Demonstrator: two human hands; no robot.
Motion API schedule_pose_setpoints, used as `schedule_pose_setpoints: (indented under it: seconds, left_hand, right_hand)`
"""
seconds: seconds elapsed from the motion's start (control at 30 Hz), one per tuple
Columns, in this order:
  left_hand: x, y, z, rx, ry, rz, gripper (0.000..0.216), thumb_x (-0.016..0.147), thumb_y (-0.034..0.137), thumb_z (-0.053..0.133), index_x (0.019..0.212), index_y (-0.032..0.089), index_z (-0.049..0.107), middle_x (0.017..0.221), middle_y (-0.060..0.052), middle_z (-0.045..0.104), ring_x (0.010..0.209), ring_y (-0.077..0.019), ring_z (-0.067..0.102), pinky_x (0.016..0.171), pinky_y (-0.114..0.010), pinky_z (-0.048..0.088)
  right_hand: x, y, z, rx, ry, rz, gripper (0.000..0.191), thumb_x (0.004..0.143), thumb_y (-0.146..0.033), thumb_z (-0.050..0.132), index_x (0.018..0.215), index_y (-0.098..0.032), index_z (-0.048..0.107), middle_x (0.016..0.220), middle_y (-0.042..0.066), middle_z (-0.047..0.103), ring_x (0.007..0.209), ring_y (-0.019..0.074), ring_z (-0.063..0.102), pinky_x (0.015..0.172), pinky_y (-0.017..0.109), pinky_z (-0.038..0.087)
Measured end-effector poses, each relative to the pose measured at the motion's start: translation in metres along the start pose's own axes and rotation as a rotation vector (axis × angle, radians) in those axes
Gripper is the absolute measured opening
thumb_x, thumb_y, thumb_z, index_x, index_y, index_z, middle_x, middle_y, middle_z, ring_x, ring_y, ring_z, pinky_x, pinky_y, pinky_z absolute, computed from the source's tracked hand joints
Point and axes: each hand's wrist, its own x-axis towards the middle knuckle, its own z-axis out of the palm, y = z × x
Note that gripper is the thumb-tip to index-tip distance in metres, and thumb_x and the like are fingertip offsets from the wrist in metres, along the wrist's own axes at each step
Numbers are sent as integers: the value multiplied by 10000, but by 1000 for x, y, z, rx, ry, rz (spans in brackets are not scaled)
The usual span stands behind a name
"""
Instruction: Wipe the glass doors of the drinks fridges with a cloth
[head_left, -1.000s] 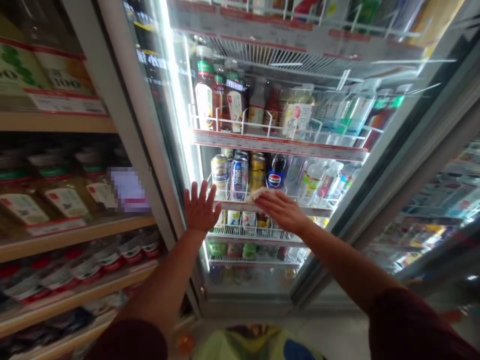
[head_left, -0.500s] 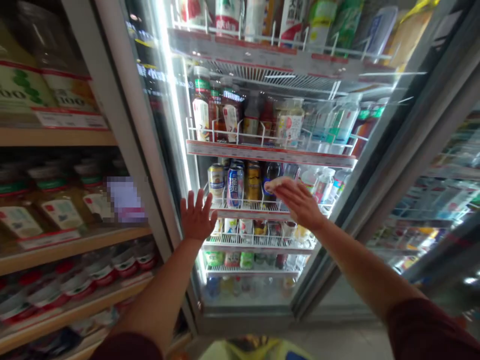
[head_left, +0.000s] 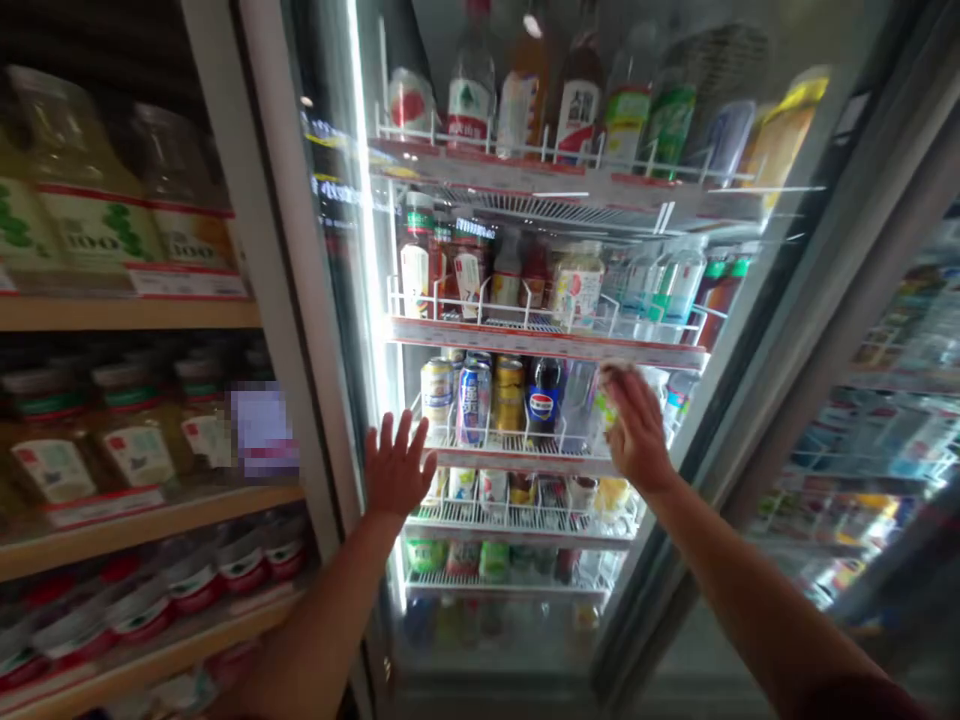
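My left hand (head_left: 397, 468) is raised with its fingers spread, holding nothing. It is in front of the left side of a lit drinks fridge, close to the bright light strip (head_left: 367, 200). My right hand (head_left: 637, 430) is held up on the right side, fingers stretched out, nothing visible in it. It covers part of the middle shelf's right end. Between the hands stand a blue can (head_left: 473, 402), a gold can (head_left: 509, 396) and a dark Pepsi bottle (head_left: 542, 396). Whether either hand touches the glass, I cannot tell.
Higher fridge shelves carry bottles, among them a clear jar-like bottle (head_left: 578, 285) behind a wire rail. Wooden shelves (head_left: 120, 312) with juice bottles stand at the left. The fridge's metal frame (head_left: 720, 400) runs down the right, with another lit fridge beyond.
My right hand has moved right and turned more upright, uncovering the Pepsi bottle. My left hand stays spread at nearly the same place. The view has tilted up, showing more of the top shelf.
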Motion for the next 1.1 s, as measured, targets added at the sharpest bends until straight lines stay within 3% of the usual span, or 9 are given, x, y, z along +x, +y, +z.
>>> schedule_pose_setpoints:
  seconds: [0.1,0.23,0.3,0.43,0.53,0.73,0.87,0.97,1.1]
  left_hand:
    - [1,-1,-1,14,0,13,757,957,280,547,1617,246,179,1669,-84,223,1568,-289,110,1272,-517,140]
    - [1,-1,-2,11,-7,6,756,959,279,543,1618,258,172,1671,-70,217,1568,-278,108,1279,-503,128]
    - [1,-1,-2,9,-7,-3,756,959,286,543,1618,269,171,1667,-69,232,1567,-278,114,1277,-506,135]
    - [0,-1,0,4,-12,-20,759,957,292,537,1618,283,165,1661,-69,251,1566,-286,116,1270,-526,153]
    - [-1,-1,0,2,-20,-34,771,950,289,543,1618,299,159,1652,-74,283,1562,-293,141,1265,-543,167]
    - [1,-1,-1,8,-15,-11,770,951,279,541,1620,275,159,1642,-96,304,1563,-287,126,1267,-532,160]
    - [4,1,-3,5,10,-3,750,957,270,538,1617,255,183,1658,-96,256,1567,-277,107,1276,-511,136]
    - [5,1,-3,8,3,-2,756,959,266,536,1619,259,168,1659,-94,252,1568,-278,100,1276,-515,134]
    - [3,0,-2,9,-6,-3,765,955,264,548,1619,258,170,1653,-100,266,1566,-283,102,1276,-517,133]
  right_hand:
    - [0,-4,1,-54,134,110,757,923,-48,417,1616,-288,226,1654,33,313,1543,258,255,1260,510,312]
    - [-33,-26,9,19,-134,-301,713,931,-10,388,1593,-255,284,1494,-1,560,1499,112,340,1263,342,298]
    - [-32,-17,3,21,-220,-395,711,939,-6,385,1595,-252,268,1447,-11,605,1485,99,362,1273,342,275]
    - [3,22,-14,-78,16,-23,736,930,-38,416,1599,-311,274,1562,23,478,1501,240,354,1262,489,316]
    - [-1,21,-12,-97,162,122,735,923,-65,412,1600,-320,281,1618,23,379,1512,294,320,1255,519,332]
    - [-39,0,-7,-28,-230,-333,770,911,-45,403,1591,-372,252,1492,-93,520,1423,120,447,1249,308,342]
    - [10,40,-25,-125,59,-36,745,909,-46,395,1601,-292,270,1591,13,412,1504,246,325,1260,512,315]
    - [21,37,-22,-131,222,115,740,912,-49,404,1600,-294,286,1620,37,371,1521,283,297,1237,547,343]
    - [-7,-1,-5,-49,-133,-238,760,931,-39,381,1617,-307,193,1568,0,454,1477,183,388,1250,431,356]
